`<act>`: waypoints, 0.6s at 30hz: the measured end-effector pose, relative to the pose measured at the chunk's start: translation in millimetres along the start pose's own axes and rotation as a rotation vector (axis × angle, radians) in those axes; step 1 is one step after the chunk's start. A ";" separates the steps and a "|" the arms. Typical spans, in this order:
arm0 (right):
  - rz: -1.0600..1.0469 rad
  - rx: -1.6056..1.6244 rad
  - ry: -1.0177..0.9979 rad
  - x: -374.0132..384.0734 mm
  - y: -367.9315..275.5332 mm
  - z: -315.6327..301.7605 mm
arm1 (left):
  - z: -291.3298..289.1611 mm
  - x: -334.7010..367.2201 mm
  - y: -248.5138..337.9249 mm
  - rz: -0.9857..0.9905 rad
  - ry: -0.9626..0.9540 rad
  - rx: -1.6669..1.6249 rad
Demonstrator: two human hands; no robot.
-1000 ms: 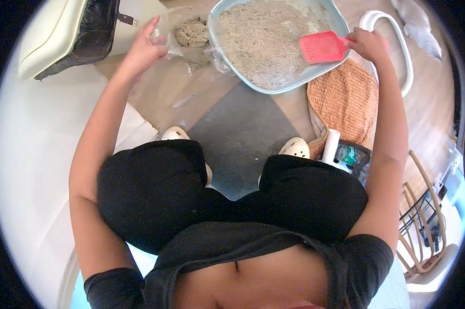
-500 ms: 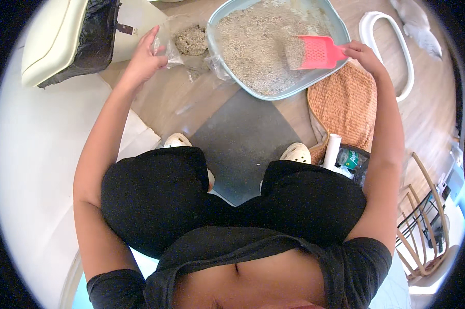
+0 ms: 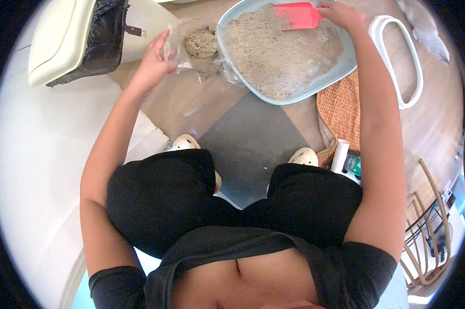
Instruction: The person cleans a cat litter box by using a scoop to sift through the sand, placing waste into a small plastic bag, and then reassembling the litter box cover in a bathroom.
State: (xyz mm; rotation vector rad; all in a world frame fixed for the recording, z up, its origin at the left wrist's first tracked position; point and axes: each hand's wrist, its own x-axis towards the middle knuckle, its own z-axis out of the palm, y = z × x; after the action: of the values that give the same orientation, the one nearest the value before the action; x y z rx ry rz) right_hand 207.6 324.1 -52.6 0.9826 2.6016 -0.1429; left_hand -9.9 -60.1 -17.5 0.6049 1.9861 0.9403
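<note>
My right hand [image 3: 341, 15], at the far side of the litter box, grips the handle of a pink-red slotted litter scoop [image 3: 300, 15]. The scoop's blade hovers over or touches the far part of the grey-beige litter [image 3: 284, 62]; I cannot tell which. Pale blue walls surround the litter in a rounded litter box [image 3: 276, 102]. To its left, my left hand [image 3: 158, 64] holds the edge of a clear plastic bag [image 3: 227, 72], index finger stretched out. Clumped litter [image 3: 201, 43] lies in the bag, beside the box.
A cream bin [image 3: 60, 44] with a black liner [image 3: 106, 36] stands at the far left. Right of the box lie a white oval frame [image 3: 417, 72] and an orange textured mat [image 3: 341, 105]. A furry white-grey animal [image 3: 429, 36] is at the far right. A wooden rack [image 3: 423, 232] stands nearer.
My right hand has carried the scoop away from me and slightly left, toward the far side of the box. The litter on its blade is gone. My left hand keeps its hold on the bag.
</note>
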 end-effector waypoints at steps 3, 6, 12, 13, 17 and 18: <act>-0.050 0.018 -0.065 14.4 -14.8 11.2 | 2.4 -2.6 2.2 -0.019 -0.014 -0.021; -0.117 0.008 0.007 6.1 -45.5 11.3 | -2.7 -10.8 4.7 -0.041 -0.006 -0.003; -0.227 -0.031 -0.099 13.0 -61.7 20.6 | 1.3 -17.2 14.2 -0.014 -0.048 0.005; -0.268 0.006 -0.110 17.3 -55.2 28.2 | 4.0 -15.4 15.1 -0.006 -0.057 0.003; -0.338 0.140 -0.105 12.0 -63.9 59.8 | 0.5 -17.8 12.9 -0.030 -0.041 0.014; -0.348 0.222 -0.108 9.6 -61.0 64.9 | 0.5 -17.1 12.6 -0.027 -0.040 0.014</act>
State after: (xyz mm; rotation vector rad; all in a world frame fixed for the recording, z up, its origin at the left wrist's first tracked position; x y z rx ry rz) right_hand 179.7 270.1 -118.4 0.5597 2.6716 -0.5663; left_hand 0.5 -64.3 0.6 0.5982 1.9621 0.8923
